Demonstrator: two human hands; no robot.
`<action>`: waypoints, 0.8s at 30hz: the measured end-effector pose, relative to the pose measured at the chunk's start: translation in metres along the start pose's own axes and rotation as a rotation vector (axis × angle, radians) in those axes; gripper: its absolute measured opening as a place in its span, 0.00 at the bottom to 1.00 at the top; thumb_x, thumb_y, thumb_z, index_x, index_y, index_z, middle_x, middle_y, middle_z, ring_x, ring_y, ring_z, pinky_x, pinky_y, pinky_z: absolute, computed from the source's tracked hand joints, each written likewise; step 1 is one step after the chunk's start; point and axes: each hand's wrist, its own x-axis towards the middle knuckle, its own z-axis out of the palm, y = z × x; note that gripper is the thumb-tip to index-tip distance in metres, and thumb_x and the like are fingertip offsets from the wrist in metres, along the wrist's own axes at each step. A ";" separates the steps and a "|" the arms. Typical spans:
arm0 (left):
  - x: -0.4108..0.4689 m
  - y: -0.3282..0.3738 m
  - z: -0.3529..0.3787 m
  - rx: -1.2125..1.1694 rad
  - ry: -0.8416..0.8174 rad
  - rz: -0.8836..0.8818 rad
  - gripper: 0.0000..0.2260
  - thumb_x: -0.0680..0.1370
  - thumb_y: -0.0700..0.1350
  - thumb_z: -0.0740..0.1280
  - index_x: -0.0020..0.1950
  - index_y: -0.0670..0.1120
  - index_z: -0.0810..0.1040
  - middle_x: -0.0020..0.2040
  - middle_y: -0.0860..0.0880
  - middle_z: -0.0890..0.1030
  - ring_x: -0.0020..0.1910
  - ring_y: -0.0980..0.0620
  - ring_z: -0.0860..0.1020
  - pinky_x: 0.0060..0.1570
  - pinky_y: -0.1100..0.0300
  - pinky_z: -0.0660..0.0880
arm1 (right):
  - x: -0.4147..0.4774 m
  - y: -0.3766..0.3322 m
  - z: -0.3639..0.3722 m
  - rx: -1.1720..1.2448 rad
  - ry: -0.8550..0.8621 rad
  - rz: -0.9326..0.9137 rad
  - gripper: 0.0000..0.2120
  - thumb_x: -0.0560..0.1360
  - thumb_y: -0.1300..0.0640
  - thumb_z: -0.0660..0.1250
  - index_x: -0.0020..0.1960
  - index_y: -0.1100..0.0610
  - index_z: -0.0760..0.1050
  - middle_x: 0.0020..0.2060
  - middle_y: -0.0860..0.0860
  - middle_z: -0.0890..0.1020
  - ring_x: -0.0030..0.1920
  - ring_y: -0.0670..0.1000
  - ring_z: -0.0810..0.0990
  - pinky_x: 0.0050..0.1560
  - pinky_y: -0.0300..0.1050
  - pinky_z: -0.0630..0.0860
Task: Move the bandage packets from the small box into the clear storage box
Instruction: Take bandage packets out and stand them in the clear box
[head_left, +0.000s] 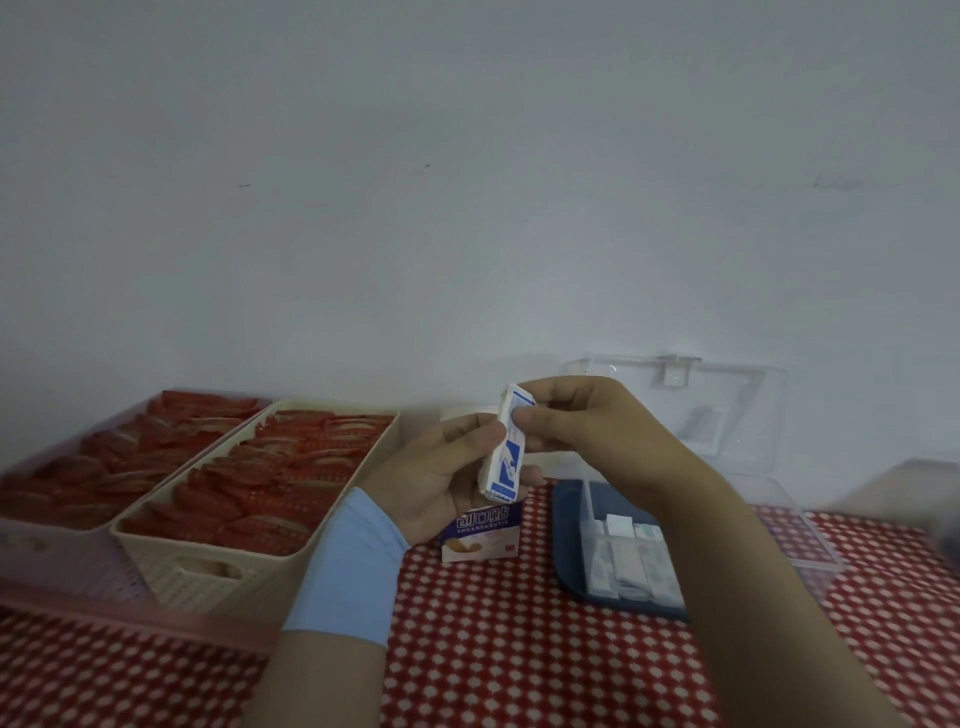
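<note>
Gripping the bandage packets in my left hand, I pinched their top with my right hand, likely squaring them for the clear storage box.

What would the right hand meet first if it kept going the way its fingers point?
The stack of bandage packets: the right hand points left across the view and pinches the stack's top. The left hand grips the same stack from the other side, so its fingers likely come next. Depth beyond is unclear.
</note>
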 end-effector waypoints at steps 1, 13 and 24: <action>0.000 0.001 0.004 0.012 -0.002 -0.016 0.20 0.74 0.45 0.66 0.62 0.35 0.76 0.47 0.40 0.85 0.41 0.44 0.85 0.47 0.50 0.82 | -0.002 0.000 -0.004 0.000 0.003 0.012 0.06 0.78 0.60 0.70 0.53 0.59 0.84 0.48 0.61 0.86 0.47 0.58 0.83 0.63 0.64 0.76; 0.014 -0.004 0.059 0.829 0.288 0.149 0.04 0.72 0.43 0.76 0.45 0.48 0.83 0.40 0.49 0.86 0.36 0.55 0.83 0.36 0.66 0.78 | -0.030 -0.006 -0.051 -0.082 0.131 0.118 0.04 0.77 0.61 0.71 0.50 0.57 0.84 0.41 0.54 0.87 0.40 0.50 0.83 0.53 0.53 0.82; 0.026 -0.028 0.111 0.607 0.235 0.095 0.04 0.74 0.37 0.73 0.48 0.42 0.83 0.42 0.45 0.87 0.41 0.49 0.86 0.44 0.56 0.83 | -0.061 -0.001 -0.092 0.044 0.018 0.322 0.08 0.78 0.63 0.69 0.54 0.66 0.81 0.46 0.61 0.87 0.45 0.57 0.87 0.43 0.45 0.84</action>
